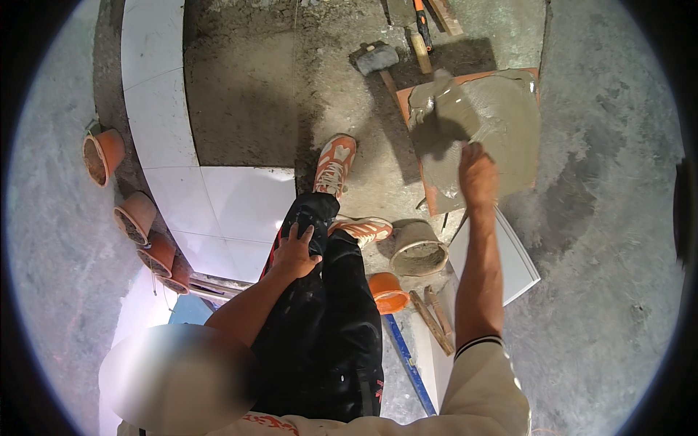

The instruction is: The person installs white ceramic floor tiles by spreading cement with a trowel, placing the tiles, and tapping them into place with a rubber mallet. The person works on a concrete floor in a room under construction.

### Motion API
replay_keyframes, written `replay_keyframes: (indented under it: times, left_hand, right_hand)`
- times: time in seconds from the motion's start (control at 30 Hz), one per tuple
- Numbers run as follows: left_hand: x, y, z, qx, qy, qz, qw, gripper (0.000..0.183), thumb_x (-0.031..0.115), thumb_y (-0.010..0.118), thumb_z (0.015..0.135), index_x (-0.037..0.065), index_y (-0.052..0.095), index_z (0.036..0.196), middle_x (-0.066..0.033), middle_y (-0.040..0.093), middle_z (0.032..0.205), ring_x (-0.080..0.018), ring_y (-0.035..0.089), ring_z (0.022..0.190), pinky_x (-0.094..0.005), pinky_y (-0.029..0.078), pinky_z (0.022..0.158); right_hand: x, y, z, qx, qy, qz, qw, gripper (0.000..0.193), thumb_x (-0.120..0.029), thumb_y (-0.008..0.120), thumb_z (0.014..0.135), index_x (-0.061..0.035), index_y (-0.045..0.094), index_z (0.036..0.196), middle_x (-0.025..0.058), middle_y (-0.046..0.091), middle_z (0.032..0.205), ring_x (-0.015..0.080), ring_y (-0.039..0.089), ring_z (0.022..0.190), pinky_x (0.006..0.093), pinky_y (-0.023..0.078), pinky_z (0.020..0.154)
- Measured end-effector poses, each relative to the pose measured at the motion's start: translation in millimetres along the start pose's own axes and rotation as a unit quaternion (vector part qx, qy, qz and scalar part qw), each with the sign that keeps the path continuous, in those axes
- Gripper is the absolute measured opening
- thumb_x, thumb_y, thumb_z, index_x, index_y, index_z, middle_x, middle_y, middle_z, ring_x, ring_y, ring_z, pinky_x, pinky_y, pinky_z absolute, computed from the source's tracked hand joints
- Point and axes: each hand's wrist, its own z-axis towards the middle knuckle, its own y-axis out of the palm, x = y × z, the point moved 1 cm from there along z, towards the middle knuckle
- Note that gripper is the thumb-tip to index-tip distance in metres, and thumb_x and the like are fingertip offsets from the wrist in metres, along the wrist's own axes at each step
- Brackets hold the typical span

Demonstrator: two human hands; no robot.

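Observation:
My right hand [478, 174] is closed round the handle of a trowel, whose mortar-smeared blade [458, 105] is blurred by motion. The blade is over a large tile [427, 190] with an orange-brown back, lying face down on the floor. Wet grey mortar [512, 109] covers most of that back, leaving an orange strip along its edges. On my bent knee rests my left hand [294, 254], fingers spread and holding nothing. Whether the blade touches the mortar cannot be told.
Past the tile lie a rubber mallet [378, 58] and an orange-and-black handled tool [422, 25]. Close to my feet are a mortar bucket [419, 249], an orange bucket [387, 293], a blue level [409, 363] and white tiles [502, 261]. Laid white tiles [160, 123] border bare mortar bed; several buckets [105, 156] stand left.

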Motion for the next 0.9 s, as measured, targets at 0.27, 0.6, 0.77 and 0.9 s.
replay_keyframes:
  times: [0.27,0.6,0.77,0.9]
  left_hand:
    - [0,0,2,-0.010,-0.010,0.006,1.000,0.094,0.047,0.077,0.093,0.032,0.024,0.169,-0.0131,0.017,0.176,-0.0454,0.045,0.147,-0.0540,0.050,0.113]
    - [0,11,1,0.006,0.000,0.009,1.000,0.094,0.046,0.078,0.093,0.030,0.025,0.169,-0.0149,0.018,0.175,-0.0470,0.042,0.148,-0.0573,0.051,0.111]
    - [-5,33,3,0.041,0.017,0.012,0.999,0.095,0.045,0.079,0.091,0.029,0.026,0.169,-0.0170,0.020,0.174,-0.0478,0.043,0.146,-0.0584,0.052,0.109]
    - [-9,47,2,0.066,0.016,0.002,0.998,0.096,0.044,0.080,0.090,0.029,0.026,0.168,-0.0174,0.021,0.173,-0.0481,0.043,0.146,-0.0596,0.053,0.107]
  right_hand:
    - [82,-5,31,-0.078,0.241,0.207,0.945,0.045,-0.045,0.055,0.109,-0.0027,0.071,0.110,0.0285,0.074,0.103,0.0487,0.071,0.098,0.0536,0.056,0.082]
    - [87,19,-6,0.040,0.004,0.091,0.995,0.038,-0.039,0.056,0.109,-0.0057,0.072,0.115,0.0253,0.074,0.104,0.0505,0.070,0.097,0.0556,0.056,0.081]
    - [132,22,18,-0.013,0.172,0.312,0.934,0.051,-0.048,0.056,0.110,-0.0001,0.070,0.117,0.0147,0.069,0.079,0.0281,0.066,0.063,0.0404,0.052,0.059]
    - [83,36,-9,-0.128,0.148,0.439,0.877,0.062,-0.057,0.054,0.109,0.0022,0.067,0.123,0.0019,0.058,0.071,0.0068,0.051,0.055,0.0282,0.041,0.048]
